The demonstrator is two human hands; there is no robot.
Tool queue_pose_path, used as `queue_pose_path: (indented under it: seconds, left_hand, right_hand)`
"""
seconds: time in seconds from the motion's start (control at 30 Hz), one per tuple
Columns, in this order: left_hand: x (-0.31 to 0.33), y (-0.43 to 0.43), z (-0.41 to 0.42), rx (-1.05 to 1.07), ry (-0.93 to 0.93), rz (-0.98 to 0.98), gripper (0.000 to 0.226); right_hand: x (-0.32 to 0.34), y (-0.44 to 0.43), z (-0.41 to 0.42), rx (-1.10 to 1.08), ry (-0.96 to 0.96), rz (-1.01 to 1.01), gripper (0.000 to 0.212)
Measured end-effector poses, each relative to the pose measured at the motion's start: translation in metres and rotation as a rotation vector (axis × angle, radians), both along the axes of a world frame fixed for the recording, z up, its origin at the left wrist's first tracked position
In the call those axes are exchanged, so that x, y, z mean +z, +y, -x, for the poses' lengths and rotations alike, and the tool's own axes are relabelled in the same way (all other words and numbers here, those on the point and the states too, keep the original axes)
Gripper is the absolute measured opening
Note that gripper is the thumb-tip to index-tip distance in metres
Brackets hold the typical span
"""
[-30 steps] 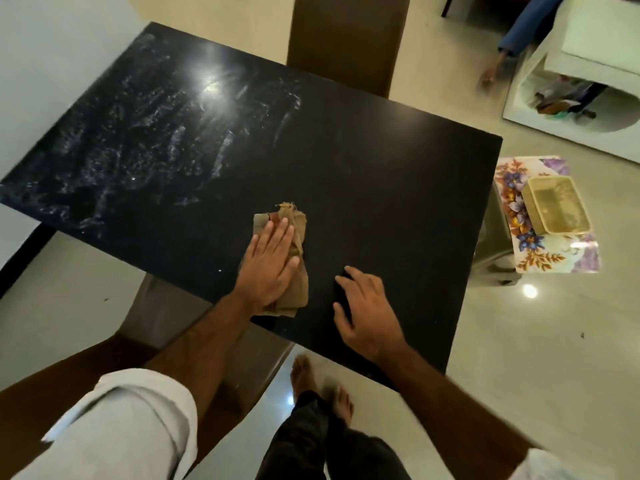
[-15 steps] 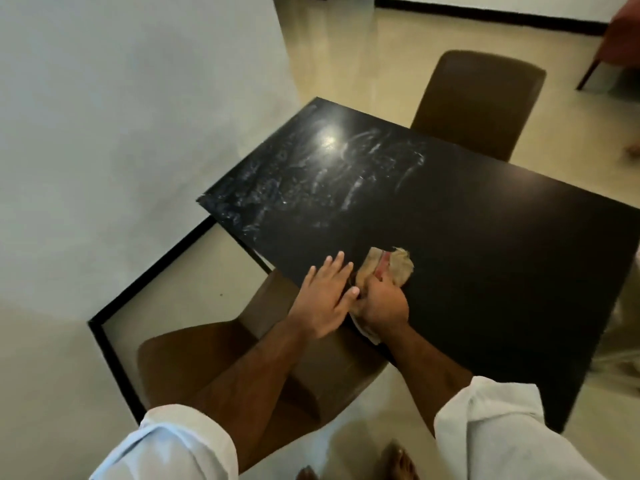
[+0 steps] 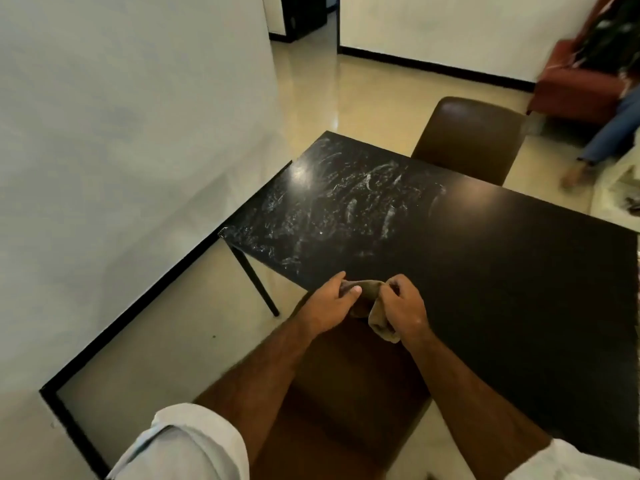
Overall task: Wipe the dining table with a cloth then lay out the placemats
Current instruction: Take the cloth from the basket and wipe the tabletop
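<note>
The black dining table point(image 3: 502, 258) fills the middle and right of the view. Its far left part carries white streaky smears point(image 3: 346, 202). A tan cloth point(image 3: 372, 306) is lifted just above the table's near edge, held between both hands. My left hand point(image 3: 330, 304) pinches its left end and my right hand point(image 3: 405, 306) grips its right side, with a fold hanging below the wrist. No placemats show in this view.
A brown chair point(image 3: 346, 410) sits tucked under the near edge below my arms. Another brown chair point(image 3: 471, 140) stands at the far side. A white wall point(image 3: 121, 150) runs along the left. A seated person point(image 3: 613, 98) on a red sofa is at the far right.
The cloth has come off the table top and both hands now hold it; a second ago my left hand pressed it flat. The view has swung left, away from the floral mat.
</note>
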State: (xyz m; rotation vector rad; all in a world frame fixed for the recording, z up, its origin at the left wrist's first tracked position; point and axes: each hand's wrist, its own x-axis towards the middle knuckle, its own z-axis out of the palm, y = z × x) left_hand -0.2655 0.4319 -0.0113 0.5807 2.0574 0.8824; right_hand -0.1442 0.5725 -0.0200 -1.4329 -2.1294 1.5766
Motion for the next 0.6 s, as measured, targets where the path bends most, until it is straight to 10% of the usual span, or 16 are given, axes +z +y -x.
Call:
queue_pose_path:
  seconds: [0.17, 0.27, 0.4, 0.6]
  left_hand:
    - [0.003, -0.033, 0.039, -0.034, -0.325, -0.113, 0.086]
    - [0.002, -0.046, 0.063, -0.328, -0.026, 0.003, 0.100]
    - [0.004, -0.048, 0.088, -0.401, 0.442, 0.055, 0.042]
    - [-0.002, -0.050, 0.139, -0.176, 0.229, -0.054, 0.011]
  right_hand:
    - [0.025, -0.048, 0.020, -0.025, 0.055, 0.018, 0.011]
    - [0.036, -0.056, 0.028, 0.022, 0.042, -0.014, 0.011]
    - [0.039, -0.054, 0.044, 0.031, 0.032, 0.004, 0.011]
    - [0.036, -0.053, 0.071, 0.300, -0.019, 0.029, 0.042]
